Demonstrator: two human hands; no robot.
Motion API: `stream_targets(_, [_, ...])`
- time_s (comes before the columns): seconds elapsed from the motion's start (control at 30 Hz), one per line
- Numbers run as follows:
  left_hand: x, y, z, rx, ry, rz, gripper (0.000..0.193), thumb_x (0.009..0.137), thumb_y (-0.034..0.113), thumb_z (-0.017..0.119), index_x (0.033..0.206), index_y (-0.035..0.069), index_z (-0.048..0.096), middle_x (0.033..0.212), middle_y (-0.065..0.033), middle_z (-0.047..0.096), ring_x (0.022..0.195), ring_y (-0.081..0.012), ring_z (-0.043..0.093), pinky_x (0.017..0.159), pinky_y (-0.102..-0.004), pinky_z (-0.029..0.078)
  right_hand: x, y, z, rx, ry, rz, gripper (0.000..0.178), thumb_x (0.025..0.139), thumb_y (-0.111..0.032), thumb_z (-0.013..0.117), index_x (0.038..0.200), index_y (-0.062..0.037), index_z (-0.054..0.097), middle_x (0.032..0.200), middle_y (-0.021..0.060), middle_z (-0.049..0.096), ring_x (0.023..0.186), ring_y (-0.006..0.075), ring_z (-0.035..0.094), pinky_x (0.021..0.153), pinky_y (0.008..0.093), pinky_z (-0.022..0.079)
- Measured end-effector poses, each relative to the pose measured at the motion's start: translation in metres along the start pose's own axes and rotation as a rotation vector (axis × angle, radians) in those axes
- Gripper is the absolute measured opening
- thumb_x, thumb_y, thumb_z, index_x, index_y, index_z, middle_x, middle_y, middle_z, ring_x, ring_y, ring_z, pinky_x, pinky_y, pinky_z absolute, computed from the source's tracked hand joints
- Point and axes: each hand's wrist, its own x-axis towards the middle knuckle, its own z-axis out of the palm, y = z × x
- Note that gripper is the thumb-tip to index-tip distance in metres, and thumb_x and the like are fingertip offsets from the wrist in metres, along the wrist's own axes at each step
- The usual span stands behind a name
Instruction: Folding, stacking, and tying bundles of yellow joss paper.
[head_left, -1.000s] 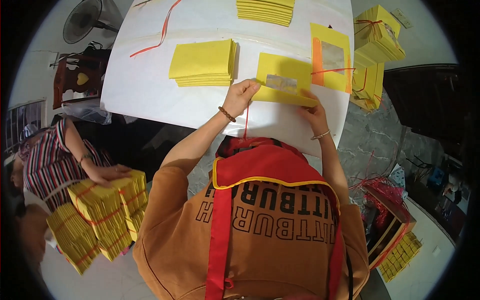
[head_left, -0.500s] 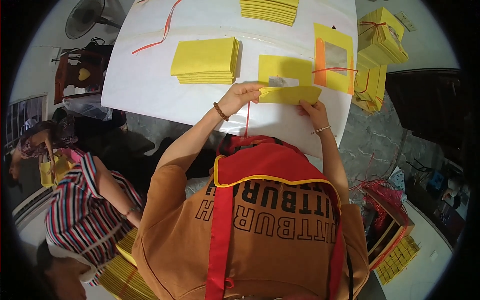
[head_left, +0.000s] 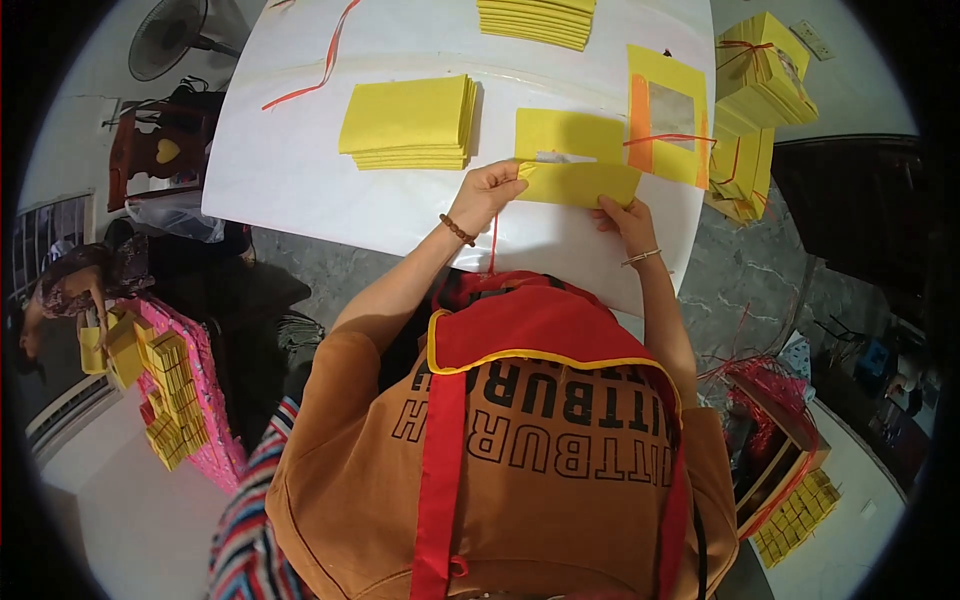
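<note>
Both hands are closed on a yellow sheet [head_left: 580, 187] at the near edge of the white counter [head_left: 330, 200]: the left hand [head_left: 492, 194] pinches the left end of its folded-up flap between thumb and fingers, and the right hand [head_left: 627, 222] grips the flap's lower edge near the right end. Behind the flap, the sheet's far part lies flat, with a strip of silver patch [head_left: 560, 157] showing. A thin red string [head_left: 494, 240] hangs below the left hand. Left of the sheet sits a neat yellow stack [head_left: 405, 115]; a second stack [head_left: 535, 22] lies farther back. Just right of the sheet is a yellow piece [head_left: 640, 65] with an orange strip [head_left: 641, 128], and beyond the counter's right edge stand tied bundles [head_left: 750, 95].
</note>
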Motion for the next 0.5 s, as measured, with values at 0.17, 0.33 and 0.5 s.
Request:
stream_targets(0.17, [0.002,-0.005,0.014,-0.25,0.103,-0.024,0.021,0.087,0.007,0.055,0.105,-0.002,0.06,0.088,0.0008,0.061,0.071,-0.001,0.049,0.062,-0.0156,0.038,-0.001,0.0,0.002,0.024,0.014,-0.008,0.025,0.084,-0.019,0.062,0.098,0.001,0.06,0.086,0.0085,0.064,0.072,0.0144,0.062,0.057,0.0242,0.051])
stream_targets(0.33, [0.004,0.0,0.026,-0.249,0.237,-0.018,0.017,0.086,0.016,0.059,0.096,0.002,0.063,0.076,0.0041,0.059,0.057,0.0008,0.042,0.049,-0.0152,0.032,-0.002,-0.003,0.005,0.009,0.026,-0.006,0.025,0.084,-0.02,0.062,0.098,0.0011,0.06,0.086,0.0084,0.064,0.072,0.0145,0.062,0.058,0.0245,0.051])
stream_targets(0.5, [0.008,-0.005,0.027,-0.254,0.275,-0.034,0.019,0.087,0.024,0.059,0.082,0.006,0.063,0.063,0.0084,0.051,0.046,0.0012,0.031,0.04,-0.0179,0.022,-0.002,-0.001,0.004,-0.022,0.023,-0.013,0.026,0.084,-0.02,0.062,0.098,0.0014,0.06,0.087,0.0088,0.064,0.073,0.0149,0.062,0.059,0.0249,0.051])
